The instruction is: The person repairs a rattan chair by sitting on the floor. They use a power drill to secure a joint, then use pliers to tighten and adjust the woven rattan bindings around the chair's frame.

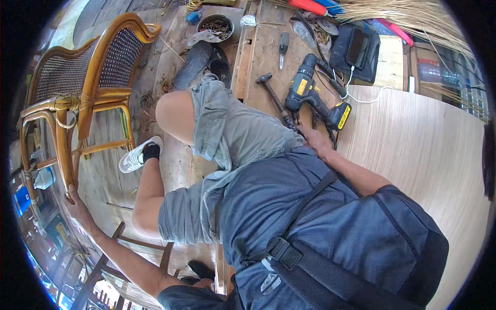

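Over wooden floorboards (108, 183) — left hand (81, 213) grips rattan chair (88, 101).

Rightward, a hand could pass over the pale board (408, 139); ahead of the right hand (315, 140), 1 drill (304, 89) and 1 hammer (275, 96) obstruct. Open floor (147, 72) separates chair (92, 85) and knee (173, 116).

Navy T-shirt (356, 206), grey shorts (253, 124), black strap (315, 271)

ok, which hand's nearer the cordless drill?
Right. The right hand is just below the cordless drill in the picture, by the hammer; the left hand is far across, at the foot of the chair's leg.
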A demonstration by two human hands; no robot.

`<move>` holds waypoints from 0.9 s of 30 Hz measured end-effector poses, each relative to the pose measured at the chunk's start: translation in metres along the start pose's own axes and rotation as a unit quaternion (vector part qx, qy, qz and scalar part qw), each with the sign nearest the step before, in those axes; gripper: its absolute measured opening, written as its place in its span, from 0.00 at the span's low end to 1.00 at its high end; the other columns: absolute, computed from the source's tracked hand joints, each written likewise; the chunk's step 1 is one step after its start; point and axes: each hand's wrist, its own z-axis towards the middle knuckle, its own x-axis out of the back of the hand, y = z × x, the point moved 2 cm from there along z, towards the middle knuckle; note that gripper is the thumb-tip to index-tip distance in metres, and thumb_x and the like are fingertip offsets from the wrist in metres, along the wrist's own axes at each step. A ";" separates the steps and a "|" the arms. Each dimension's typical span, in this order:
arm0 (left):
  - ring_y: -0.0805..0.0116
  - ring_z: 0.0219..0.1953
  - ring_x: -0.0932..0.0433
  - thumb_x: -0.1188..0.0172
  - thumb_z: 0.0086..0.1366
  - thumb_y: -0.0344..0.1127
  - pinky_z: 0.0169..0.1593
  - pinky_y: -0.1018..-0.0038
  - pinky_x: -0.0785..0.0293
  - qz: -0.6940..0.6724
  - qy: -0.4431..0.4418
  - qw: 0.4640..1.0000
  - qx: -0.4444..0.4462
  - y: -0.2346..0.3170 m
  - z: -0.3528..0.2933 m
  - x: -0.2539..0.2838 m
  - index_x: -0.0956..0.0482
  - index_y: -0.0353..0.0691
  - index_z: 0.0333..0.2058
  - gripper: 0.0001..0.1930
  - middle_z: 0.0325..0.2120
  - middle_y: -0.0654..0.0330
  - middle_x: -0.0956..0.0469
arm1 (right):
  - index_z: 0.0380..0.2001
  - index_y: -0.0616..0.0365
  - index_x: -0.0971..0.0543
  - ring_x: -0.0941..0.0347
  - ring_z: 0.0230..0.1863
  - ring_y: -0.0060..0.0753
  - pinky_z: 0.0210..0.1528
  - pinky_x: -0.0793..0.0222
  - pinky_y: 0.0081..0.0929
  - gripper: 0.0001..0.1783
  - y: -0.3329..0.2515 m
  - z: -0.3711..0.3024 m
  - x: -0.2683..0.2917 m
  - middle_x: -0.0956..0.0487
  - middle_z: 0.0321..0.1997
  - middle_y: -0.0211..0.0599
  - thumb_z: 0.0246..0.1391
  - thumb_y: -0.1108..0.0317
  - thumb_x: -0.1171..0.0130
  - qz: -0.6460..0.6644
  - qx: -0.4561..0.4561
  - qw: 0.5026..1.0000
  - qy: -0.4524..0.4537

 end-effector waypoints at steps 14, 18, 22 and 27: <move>0.44 0.49 0.29 0.52 0.61 0.64 0.51 0.59 0.35 0.097 -0.002 0.995 0.004 0.019 -0.020 0.012 0.33 0.30 0.53 0.39 0.46 0.39 0.28 | 0.39 0.64 0.31 0.29 0.42 0.61 0.44 0.35 0.48 0.19 0.026 -0.012 0.008 0.25 0.36 0.59 0.50 0.61 0.43 -0.053 -0.252 0.966 0.034; 0.43 0.40 0.27 0.56 0.61 0.66 0.44 0.52 0.35 0.115 0.086 0.987 -0.073 0.019 -0.023 0.010 0.28 0.35 0.49 0.36 0.37 0.43 0.24 | 0.39 0.63 0.29 0.28 0.41 0.61 0.42 0.33 0.49 0.18 -0.001 -0.013 0.034 0.25 0.34 0.62 0.52 0.59 0.46 -0.093 -0.211 0.972 -0.046; 0.43 0.44 0.28 0.55 0.62 0.65 0.46 0.53 0.35 0.116 0.074 0.989 -0.062 0.017 -0.024 0.008 0.30 0.36 0.52 0.36 0.42 0.43 0.25 | 0.36 0.61 0.25 0.26 0.28 0.53 0.34 0.31 0.43 0.14 -0.017 -0.007 0.071 0.24 0.26 0.53 0.52 0.61 0.47 -0.103 -0.270 0.957 0.008; 0.43 0.49 0.29 0.55 0.61 0.65 0.51 0.56 0.35 0.110 0.032 0.993 -0.019 0.033 -0.032 0.016 0.33 0.35 0.55 0.38 0.47 0.42 0.27 | 0.36 0.63 0.24 0.34 0.17 0.20 0.23 0.34 0.23 0.14 -0.053 0.032 0.111 0.30 0.17 0.30 0.48 0.65 0.46 0.166 -0.302 0.933 -0.106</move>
